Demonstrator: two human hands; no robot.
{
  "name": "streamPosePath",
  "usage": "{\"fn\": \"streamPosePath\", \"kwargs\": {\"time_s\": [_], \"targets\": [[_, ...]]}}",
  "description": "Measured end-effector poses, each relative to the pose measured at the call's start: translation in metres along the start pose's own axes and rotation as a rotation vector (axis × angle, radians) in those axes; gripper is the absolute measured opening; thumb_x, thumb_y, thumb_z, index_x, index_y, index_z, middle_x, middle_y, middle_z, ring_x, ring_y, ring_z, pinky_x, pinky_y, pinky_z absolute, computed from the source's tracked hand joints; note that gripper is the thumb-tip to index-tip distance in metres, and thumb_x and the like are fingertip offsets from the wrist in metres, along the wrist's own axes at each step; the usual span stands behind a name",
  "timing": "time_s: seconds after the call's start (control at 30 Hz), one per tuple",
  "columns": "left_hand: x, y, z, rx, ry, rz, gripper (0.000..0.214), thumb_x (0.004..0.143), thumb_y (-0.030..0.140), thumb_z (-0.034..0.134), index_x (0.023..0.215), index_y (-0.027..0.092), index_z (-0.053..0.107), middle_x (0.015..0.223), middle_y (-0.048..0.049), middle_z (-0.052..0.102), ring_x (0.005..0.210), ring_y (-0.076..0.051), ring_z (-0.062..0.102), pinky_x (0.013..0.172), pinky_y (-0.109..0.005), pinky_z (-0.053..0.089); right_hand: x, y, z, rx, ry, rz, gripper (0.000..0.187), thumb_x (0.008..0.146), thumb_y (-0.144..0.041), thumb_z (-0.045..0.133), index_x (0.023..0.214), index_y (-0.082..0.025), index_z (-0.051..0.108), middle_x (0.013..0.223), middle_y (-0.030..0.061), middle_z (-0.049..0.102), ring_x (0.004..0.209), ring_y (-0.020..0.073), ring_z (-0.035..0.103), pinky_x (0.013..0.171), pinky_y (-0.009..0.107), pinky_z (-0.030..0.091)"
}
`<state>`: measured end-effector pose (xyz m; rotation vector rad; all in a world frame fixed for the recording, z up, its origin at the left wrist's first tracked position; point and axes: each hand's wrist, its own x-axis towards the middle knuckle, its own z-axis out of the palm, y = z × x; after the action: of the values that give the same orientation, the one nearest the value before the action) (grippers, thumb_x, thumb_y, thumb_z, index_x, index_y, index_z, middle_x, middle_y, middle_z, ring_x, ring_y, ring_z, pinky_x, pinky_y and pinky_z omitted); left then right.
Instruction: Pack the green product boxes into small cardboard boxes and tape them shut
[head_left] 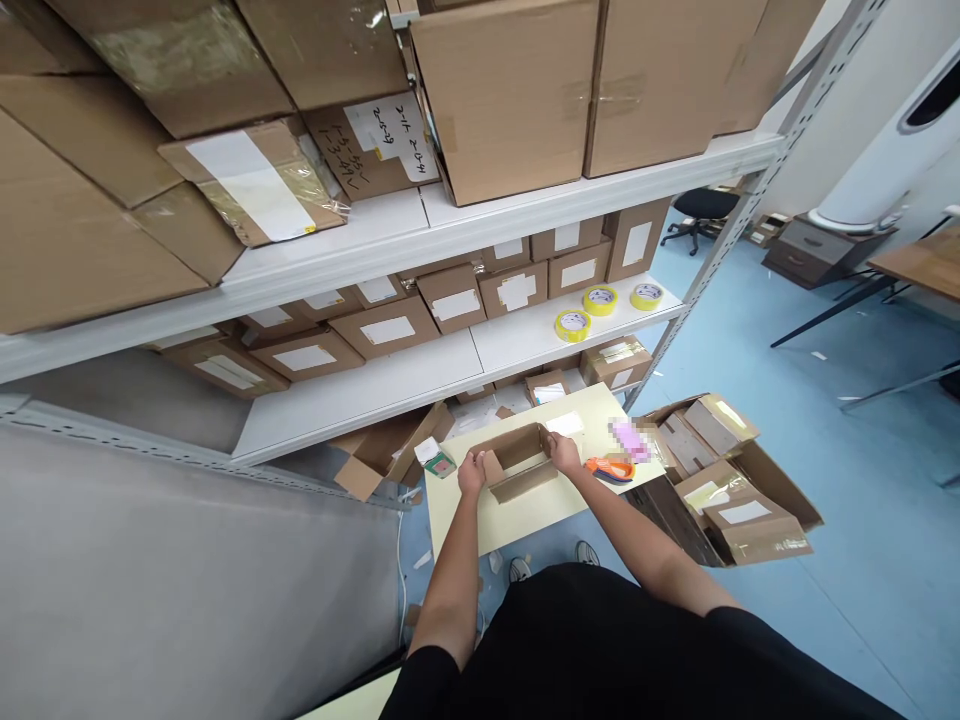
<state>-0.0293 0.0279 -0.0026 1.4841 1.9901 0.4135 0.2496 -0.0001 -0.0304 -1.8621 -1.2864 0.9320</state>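
A small open cardboard box [517,462] lies on a pale yellow table [525,505] in front of me. My left hand [472,470] grips the box's left end, fingers closed on its flap. My right hand [564,452] holds the right end the same way. An orange-handled tape dispenser or cutter [611,468] rests on the table just right of my right hand. A small green-and-white item [439,462] sits at the table's left corner, and a white label [564,424] lies behind the box.
White metal shelving [465,365] packed with labelled cardboard boxes rises ahead. Three yellow tape rolls [600,300] sit on the lower shelf. A large open carton [724,480] with smaller boxes stands on the blue floor at right. An office chair [701,210] and a desk stand farther right.
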Motion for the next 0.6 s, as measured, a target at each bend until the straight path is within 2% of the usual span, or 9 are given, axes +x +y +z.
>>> {"fn": "streamPosePath", "kwargs": {"time_s": [0.2, 0.4, 0.5, 0.6], "targets": [[0.001, -0.002, 0.001, -0.036, 0.005, -0.001, 0.033, 0.103, 0.051, 0.047, 0.087, 0.025, 0.058, 0.087, -0.0078, 0.071, 0.098, -0.03, 0.07, 0.086, -0.039, 0.05, 0.0, 0.008, -0.01, 0.03, 0.055, 0.015, 0.041, 0.094, -0.056, 0.047, 0.08, -0.025, 0.071, 0.082, 0.0082, 0.076, 0.086, 0.029, 0.069, 0.081, 0.035, 0.05], [0.005, 0.001, -0.003, -0.076, -0.016, 0.039, 0.028, 0.1, 0.045, 0.054, 0.082, 0.024, 0.057, 0.085, -0.0073, 0.071, 0.091, -0.028, 0.069, 0.081, -0.036, 0.05, 0.001, 0.011, -0.029, 0.044, 0.029, 0.005, 0.047, 0.091, -0.059, 0.043, 0.077, -0.023, 0.07, 0.077, 0.0072, 0.075, 0.084, 0.0299, 0.068, 0.081, 0.039, 0.054], [0.002, 0.002, -0.002, -0.08, -0.014, 0.039, 0.028, 0.1, 0.045, 0.053, 0.083, 0.024, 0.058, 0.085, -0.0066, 0.071, 0.089, -0.027, 0.069, 0.081, -0.034, 0.049, -0.005, 0.011, -0.029, 0.112, -0.034, -0.056, 0.05, 0.091, -0.064, 0.047, 0.095, -0.023, 0.077, 0.097, 0.0096, 0.079, 0.103, 0.0337, 0.07, 0.096, 0.044, 0.053], [-0.002, 0.002, 0.002, -0.081, 0.002, 0.017, 0.03, 0.101, 0.047, 0.05, 0.086, 0.023, 0.059, 0.089, -0.0076, 0.073, 0.093, -0.027, 0.069, 0.082, -0.034, 0.049, -0.014, 0.009, -0.022, 0.241, -0.156, -0.094, 0.056, 0.087, -0.069, 0.061, 0.118, -0.025, 0.078, 0.134, 0.0098, 0.072, 0.135, 0.0351, 0.058, 0.118, 0.049, 0.041]]}}
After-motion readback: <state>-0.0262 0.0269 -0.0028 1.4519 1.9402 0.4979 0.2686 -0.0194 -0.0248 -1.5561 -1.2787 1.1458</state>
